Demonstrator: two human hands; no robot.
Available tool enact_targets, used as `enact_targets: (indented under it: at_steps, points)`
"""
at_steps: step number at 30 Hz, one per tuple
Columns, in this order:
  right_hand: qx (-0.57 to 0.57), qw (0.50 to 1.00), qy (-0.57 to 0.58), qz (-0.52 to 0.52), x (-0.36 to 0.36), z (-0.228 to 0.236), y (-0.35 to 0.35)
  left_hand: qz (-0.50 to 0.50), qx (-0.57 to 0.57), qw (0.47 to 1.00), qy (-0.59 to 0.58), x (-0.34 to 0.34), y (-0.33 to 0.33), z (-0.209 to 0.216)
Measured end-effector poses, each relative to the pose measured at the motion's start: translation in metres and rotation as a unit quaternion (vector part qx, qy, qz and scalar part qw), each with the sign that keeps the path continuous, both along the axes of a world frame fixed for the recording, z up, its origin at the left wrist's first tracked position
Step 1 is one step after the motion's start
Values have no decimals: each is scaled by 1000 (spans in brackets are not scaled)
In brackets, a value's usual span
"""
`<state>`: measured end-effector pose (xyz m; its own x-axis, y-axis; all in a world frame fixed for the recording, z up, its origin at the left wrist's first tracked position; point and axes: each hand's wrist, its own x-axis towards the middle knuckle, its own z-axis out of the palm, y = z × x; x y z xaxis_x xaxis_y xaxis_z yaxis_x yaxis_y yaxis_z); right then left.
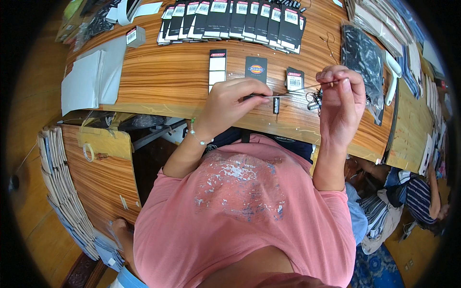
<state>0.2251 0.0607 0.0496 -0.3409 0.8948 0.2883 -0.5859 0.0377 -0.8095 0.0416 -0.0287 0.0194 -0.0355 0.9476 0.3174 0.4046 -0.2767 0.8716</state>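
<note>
My left hand (230, 100) is closed, pinching a thin hang tag (277, 96) that appears nearly edge-on over the table's near edge. A dark cord (307, 88) runs taut from the tag across to my right hand (342, 105), whose raised fingertips are pinched on it. Just below the held tag is a small black cord seal (276, 105). More black seals with cords (314, 102) lie beside my right hand. Beyond my hands, three separate tags rest on the wood: a white-and-black one (217, 71), a dark one (256, 68) and a barcoded one (295, 80).
An overlapping row of black tags (230, 24) spans the far side. Right of my hand sits a clear bag of black seals (361, 60), beside a white-handled tool (393, 72). White paper sheets (86, 79) and a small box (136, 37) occupy the left. Folded garments (72, 192) are stacked lower left.
</note>
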Motion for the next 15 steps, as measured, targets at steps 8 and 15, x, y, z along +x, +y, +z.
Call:
enact_targets:
  at_steps: [8,15]
  points:
    - [68,993,-32,93,-1,6,-19,130,-70,968,202,-77,19,-25]
    - [14,996,-74,52,8,5,-17,143,-131,956,221,-96,25,-44]
